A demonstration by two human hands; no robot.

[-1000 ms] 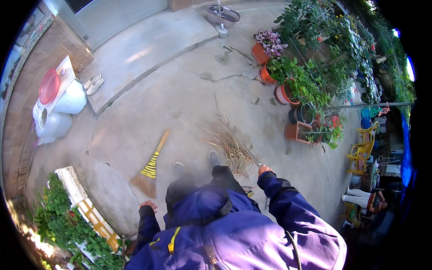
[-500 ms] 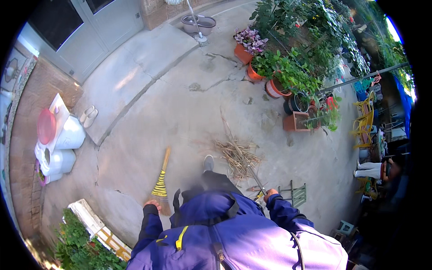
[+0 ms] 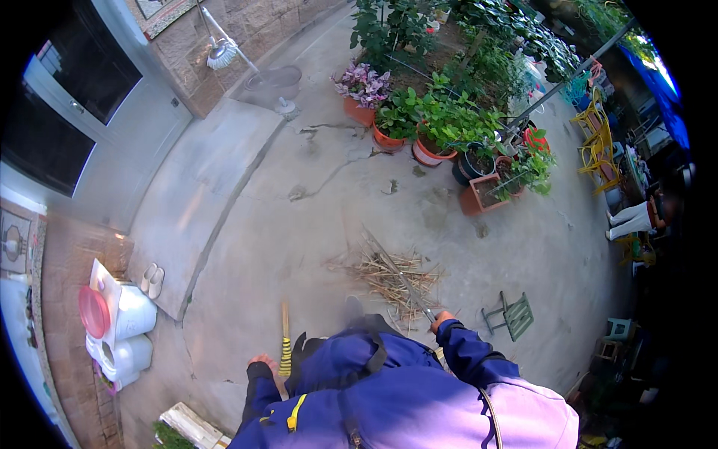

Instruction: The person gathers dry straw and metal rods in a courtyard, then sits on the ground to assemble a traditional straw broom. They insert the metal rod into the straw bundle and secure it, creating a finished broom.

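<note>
My left hand point(image 3: 262, 364) grips the near end of a broom point(image 3: 284, 350) that has a yellow wrapped part and an orange stick pointing away from me over the concrete. My right hand point(image 3: 441, 321) is closed on a thin metal rod point(image 3: 400, 277). The rod slants forward and left into a loose pile of dry sticks and stalks point(image 3: 389, 275) on the ground just ahead. My blue jacket hides my legs and the ground near my feet.
Potted plants point(image 3: 441, 123) stand in a row at the back right. A small green rack point(image 3: 510, 315) lies right of the pile. White buckets with a pink lid point(image 3: 120, 323) and a pair of slippers point(image 3: 152, 280) are at the left. A seated person's legs point(image 3: 632, 219) show far right.
The broom has swung from a slant on my left to point straight ahead, closer to my body. My right hand has stayed on the rod at the stick pile as the view tilted forward.
</note>
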